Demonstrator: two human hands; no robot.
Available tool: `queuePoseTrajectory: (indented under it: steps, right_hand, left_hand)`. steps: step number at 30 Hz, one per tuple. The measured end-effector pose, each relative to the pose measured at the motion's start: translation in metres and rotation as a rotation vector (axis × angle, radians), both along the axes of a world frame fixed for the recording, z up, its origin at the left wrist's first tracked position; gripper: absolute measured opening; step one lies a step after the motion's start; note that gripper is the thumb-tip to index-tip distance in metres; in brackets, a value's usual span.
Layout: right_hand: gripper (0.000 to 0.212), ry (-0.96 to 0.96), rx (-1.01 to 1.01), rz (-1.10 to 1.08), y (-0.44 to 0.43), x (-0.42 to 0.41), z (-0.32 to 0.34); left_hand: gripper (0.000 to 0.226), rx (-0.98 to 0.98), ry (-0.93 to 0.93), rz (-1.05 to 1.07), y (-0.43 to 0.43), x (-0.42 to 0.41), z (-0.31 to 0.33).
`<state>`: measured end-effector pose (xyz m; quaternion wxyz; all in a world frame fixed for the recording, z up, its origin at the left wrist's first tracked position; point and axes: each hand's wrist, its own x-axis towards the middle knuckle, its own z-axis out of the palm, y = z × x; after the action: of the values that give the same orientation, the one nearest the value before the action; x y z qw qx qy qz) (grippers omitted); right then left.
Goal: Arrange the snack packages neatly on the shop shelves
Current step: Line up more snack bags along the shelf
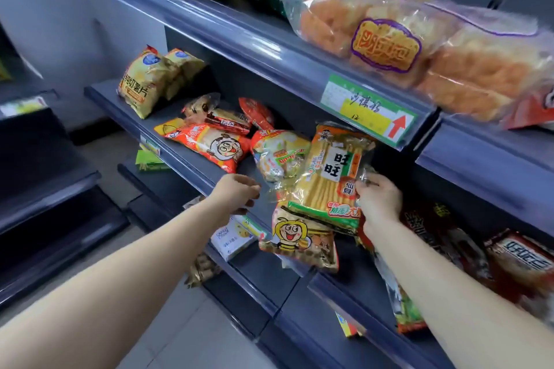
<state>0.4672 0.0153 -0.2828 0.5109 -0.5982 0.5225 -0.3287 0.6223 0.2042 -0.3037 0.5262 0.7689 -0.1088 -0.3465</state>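
My right hand (378,198) grips the right edge of a clear rice-cracker package (331,172) with a green band, tilted above the middle shelf (207,180). Under it lies a bee-cartoon snack bag (299,238) that overhangs the shelf's front edge. My left hand (238,192) hovers just left of these, fingers loosely curled, holding nothing. Farther left on the same shelf lie a red-orange cartoon-face bag (207,145), a red-and-clear bag (277,154) and two upright yellow chip bags (144,81).
The top shelf (254,39) carries large clear bags of orange puffs (389,30) and green packs; a green-yellow price tag (368,111) sits on its edge. Dark red packs (491,255) lie at right. Lower shelves hold a white box (232,238). Tiled floor below.
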Motion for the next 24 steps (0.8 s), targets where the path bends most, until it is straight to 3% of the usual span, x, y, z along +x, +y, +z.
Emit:
queuePoseTrajectory:
  steps: [3, 6, 10, 14, 17, 20, 24]
  right_hand:
    - [0.020, -0.015, 0.010, -0.049, -0.004, 0.003, -0.004]
    - [0.020, -0.026, 0.038, -0.089, -0.005, 0.002, -0.009]
    - [0.021, 0.001, 0.054, -0.132, -0.005, 0.001, -0.014]
    - [0.022, 0.027, 0.085, -0.157, -0.003, -0.002, -0.021]
    - [0.022, 0.016, 0.105, -0.196, -0.002, -0.003, -0.025]
    - [0.024, 0.005, 0.127, -0.232, -0.004, -0.004, -0.027]
    - [0.027, -0.002, 0.142, -0.260, -0.005, -0.003, -0.028]
  left_hand:
    - [0.030, 0.239, -0.098, -0.228, -0.020, -0.006, -0.021]
    - [0.061, 0.347, -0.039, -0.401, -0.039, -0.016, -0.038]
    - [0.089, 0.394, -0.047, -0.393, -0.055, -0.014, -0.050]
    - [0.074, 0.239, -0.130, -0.244, -0.071, 0.009, -0.056]
    - [0.072, 0.091, 0.086, -0.125, -0.083, 0.020, -0.059]
    - [0.042, 0.067, 0.351, -0.134, -0.088, 0.018, -0.064]
    - [0.035, 0.153, 0.342, -0.186, -0.088, 0.013, -0.069]
